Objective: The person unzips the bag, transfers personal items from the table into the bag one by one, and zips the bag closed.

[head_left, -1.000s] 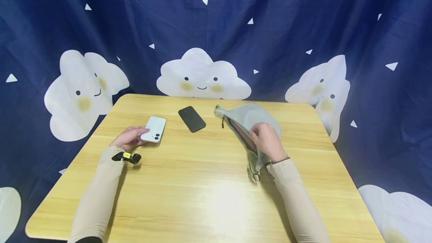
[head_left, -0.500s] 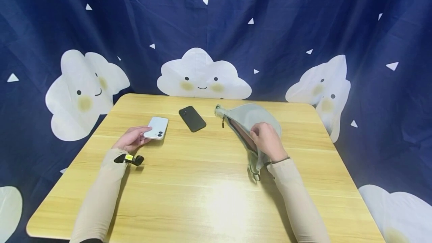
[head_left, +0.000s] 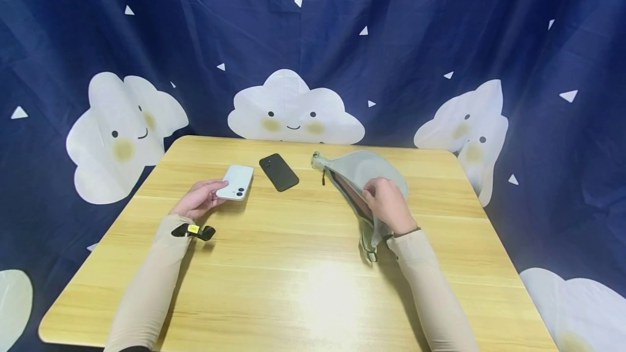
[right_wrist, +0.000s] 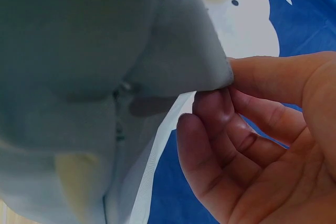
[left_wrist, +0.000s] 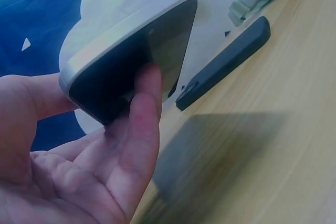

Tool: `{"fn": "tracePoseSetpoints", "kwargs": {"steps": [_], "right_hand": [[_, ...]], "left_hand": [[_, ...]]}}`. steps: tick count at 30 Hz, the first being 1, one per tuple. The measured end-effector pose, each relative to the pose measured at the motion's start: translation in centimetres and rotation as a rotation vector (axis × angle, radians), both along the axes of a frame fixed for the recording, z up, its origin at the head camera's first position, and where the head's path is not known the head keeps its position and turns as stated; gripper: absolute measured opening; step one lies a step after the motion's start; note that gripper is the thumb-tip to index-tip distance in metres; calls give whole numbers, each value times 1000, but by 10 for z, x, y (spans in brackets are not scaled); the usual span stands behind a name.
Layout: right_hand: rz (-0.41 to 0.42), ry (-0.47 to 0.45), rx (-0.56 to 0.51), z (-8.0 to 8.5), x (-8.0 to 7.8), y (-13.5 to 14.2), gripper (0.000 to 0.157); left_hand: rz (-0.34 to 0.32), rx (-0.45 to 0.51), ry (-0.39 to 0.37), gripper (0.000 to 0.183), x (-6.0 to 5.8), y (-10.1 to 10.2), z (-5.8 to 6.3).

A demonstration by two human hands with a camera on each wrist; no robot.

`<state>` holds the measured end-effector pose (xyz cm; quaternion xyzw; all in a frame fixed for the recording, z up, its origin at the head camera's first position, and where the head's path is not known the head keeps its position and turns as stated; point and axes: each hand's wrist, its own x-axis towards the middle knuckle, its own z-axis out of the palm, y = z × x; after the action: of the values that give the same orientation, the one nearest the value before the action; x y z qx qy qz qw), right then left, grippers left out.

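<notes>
Your left hand (head_left: 199, 200) grips the white phone (head_left: 236, 179) by its left edge, raised over the table (head_left: 274, 281) near the black phone (head_left: 279, 172), while your right hand (head_left: 388, 206) pinches the mouth of the gray bag (head_left: 364, 167). If the bag is its destination, carry it level above the black phone, and draw that pinched edge gently outward, giving it ample room.

left hand (head_left: 199, 200): pinching, thumb (head_left: 221, 184) uppermost | right hand (head_left: 390, 205): pinching, fingers (right_wrist: 202, 156) curled | forearms (head_left: 151, 287): angled inward (well apart)
</notes>
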<state>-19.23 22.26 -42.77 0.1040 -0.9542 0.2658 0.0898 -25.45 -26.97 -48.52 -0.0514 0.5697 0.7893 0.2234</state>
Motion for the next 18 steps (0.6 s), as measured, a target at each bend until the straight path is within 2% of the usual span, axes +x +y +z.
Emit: {"fn": "tracePoseSetpoints", "kwargs": {"steps": [7,18], "right_hand": [[0,-4,6,1,0,0,10],[0,-5,-6,1,0,0,10]], "left_hand": [[12,-23,20,11,0,12,0],[-13,-63,66,7,1,33,1]]}}
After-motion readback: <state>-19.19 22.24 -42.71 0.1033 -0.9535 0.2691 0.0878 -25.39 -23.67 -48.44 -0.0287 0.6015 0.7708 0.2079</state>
